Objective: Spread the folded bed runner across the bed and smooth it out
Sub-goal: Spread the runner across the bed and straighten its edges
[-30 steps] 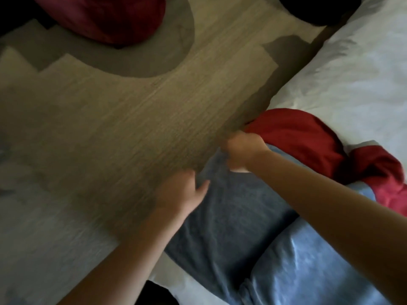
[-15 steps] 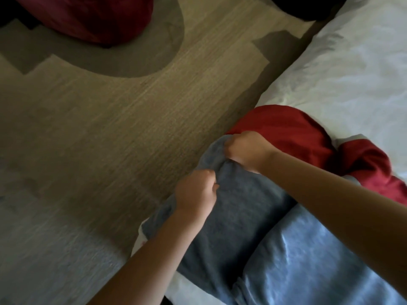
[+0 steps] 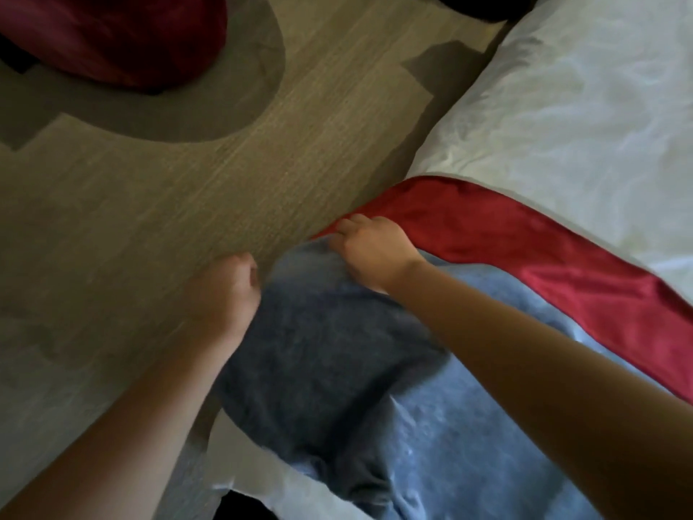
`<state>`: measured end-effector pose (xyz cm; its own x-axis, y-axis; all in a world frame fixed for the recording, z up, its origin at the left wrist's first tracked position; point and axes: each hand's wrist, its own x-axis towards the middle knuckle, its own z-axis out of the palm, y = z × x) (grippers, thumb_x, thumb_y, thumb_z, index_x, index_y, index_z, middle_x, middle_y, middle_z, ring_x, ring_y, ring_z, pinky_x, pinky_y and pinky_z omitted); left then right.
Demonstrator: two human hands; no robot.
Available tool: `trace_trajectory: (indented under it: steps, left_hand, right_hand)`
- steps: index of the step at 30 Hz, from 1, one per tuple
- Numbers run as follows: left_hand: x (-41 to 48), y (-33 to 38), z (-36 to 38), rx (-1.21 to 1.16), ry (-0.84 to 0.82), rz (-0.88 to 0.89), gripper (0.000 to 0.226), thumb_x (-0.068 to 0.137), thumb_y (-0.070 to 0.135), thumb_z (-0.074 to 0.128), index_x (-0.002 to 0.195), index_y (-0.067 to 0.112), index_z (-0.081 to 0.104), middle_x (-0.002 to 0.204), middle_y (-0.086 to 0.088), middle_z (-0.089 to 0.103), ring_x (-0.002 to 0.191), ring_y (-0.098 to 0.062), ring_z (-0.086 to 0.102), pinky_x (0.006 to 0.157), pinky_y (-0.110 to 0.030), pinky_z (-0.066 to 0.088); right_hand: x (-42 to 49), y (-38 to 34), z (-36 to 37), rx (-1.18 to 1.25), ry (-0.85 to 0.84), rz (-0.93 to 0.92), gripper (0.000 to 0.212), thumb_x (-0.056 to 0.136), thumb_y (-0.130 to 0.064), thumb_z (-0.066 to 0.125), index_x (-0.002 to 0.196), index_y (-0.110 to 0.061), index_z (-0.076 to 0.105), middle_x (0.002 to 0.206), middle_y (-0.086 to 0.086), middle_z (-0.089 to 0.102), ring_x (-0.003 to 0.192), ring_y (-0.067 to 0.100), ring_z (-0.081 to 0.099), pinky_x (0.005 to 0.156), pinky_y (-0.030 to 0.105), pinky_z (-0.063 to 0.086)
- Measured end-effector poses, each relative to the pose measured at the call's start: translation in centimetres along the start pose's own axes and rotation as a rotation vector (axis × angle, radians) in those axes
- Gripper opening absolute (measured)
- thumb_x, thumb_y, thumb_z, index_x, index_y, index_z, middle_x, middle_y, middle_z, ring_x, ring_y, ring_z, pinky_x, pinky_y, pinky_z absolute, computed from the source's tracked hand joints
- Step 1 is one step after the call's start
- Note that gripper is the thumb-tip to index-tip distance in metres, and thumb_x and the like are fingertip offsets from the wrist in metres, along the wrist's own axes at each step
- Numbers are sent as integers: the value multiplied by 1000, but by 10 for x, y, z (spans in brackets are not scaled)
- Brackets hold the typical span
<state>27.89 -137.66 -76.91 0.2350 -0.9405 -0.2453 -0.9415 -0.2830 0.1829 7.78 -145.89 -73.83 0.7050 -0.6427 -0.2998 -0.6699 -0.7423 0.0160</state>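
Both hands [image 3: 300,272] clench the bed runner [image 3: 375,350] edge.

The bed runner [image 3: 506,234] shows a satiny red cloth face with a slight sheen and a soft, matt grey-blue backing, perhaps fleece, lying on the bed's [image 3: 585,118] crumpled white cloth beside a ribbed, woven-looking carpet [image 3: 232,189].

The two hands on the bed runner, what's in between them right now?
In the head view, only blue-grey bed runner fabric at the bed's edge lies between the left hand and the right hand.
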Motion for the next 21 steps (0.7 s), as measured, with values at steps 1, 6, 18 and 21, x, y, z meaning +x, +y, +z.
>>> trace_trajectory:
  steps: [1,6,18,21]
  left_hand:
    - [-2,9,2,-18,4,43,24,91,23,45,83,12,66,75,-9,65,71,-32,62,54,-30,38]
    - [-29,74,14,-243,-168,184,43,79,56,59,80,14,65,74,-6,66,72,-28,63,56,-31,44]
    - [-20,93,4,-184,-22,171,6,83,23,69,85,17,70,84,-5,70,80,-28,65,59,-28,35]
    - [-17,100,2,-100,-131,151,10,86,18,62,95,19,67,94,-1,68,85,-22,62,62,-28,36]
  right_hand:
    - [-10,8,3,14,25,20,16,79,-14,63,95,-13,68,94,7,64,87,29,61,62,30,36]
    - [-56,37,17,73,55,119,39,80,-44,43,86,-16,70,86,4,63,79,26,59,64,34,43]
    - [-47,34,10,15,142,58,12,60,-26,77,68,-25,68,73,-5,63,70,17,62,55,24,38]
    - [-55,39,15,160,157,140,25,90,-36,53,95,-18,70,95,2,64,92,25,60,66,31,39]
